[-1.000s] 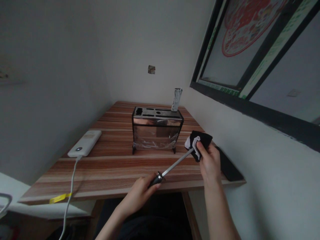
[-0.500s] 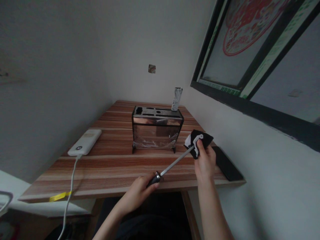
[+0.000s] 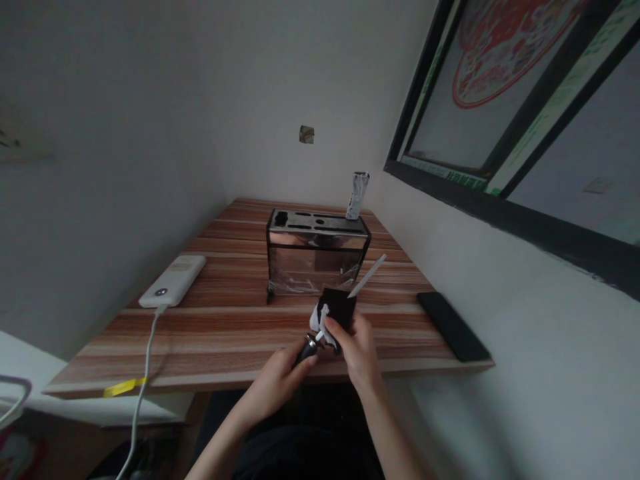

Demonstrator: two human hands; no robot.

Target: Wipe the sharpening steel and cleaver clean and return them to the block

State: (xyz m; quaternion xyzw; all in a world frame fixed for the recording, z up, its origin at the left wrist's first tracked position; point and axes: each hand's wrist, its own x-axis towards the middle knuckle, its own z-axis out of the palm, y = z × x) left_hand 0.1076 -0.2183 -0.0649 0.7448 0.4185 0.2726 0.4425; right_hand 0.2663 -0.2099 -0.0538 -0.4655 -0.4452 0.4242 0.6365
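We find our left hand (image 3: 275, 381) clamped on the handle (image 3: 307, 349) of a rod (image 3: 368, 275); our right hand (image 3: 358, 348), near it, pinches a cloth (image 3: 339, 307) around the rod. Beyond both: a slotted stand (image 3: 316, 265).

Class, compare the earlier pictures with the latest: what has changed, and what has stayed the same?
The right hand has moved the black-and-white cloth down the rod toward the handle, baring the rod's far end. Nothing was newly grasped or released. The left hand still grips the handle; the slotted stand, white power bank and black phone stayed put.
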